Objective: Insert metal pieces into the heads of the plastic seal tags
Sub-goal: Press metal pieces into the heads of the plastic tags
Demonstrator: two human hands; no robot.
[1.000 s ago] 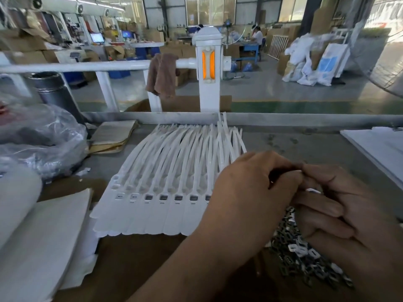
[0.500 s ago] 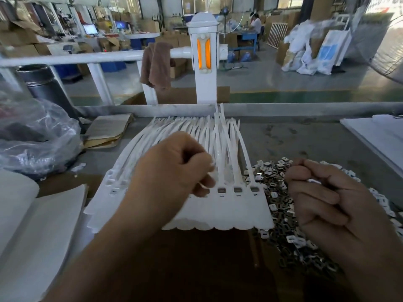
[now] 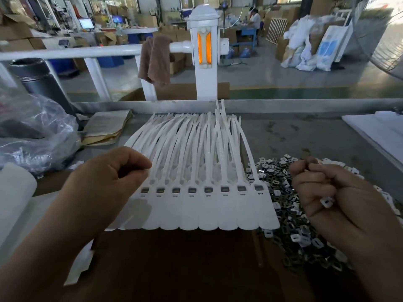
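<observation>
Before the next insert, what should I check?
1. Tags lying in a flat row, heads near the person: ok.
2. Slots in view, uncovered: ok.
3. Which slots are already filled: cannot tell.
4. Left hand has a piece in its grip: cannot tell.
5. Right hand holds spare pieces: ok.
6. Pile right beside the tags: ok.
</observation>
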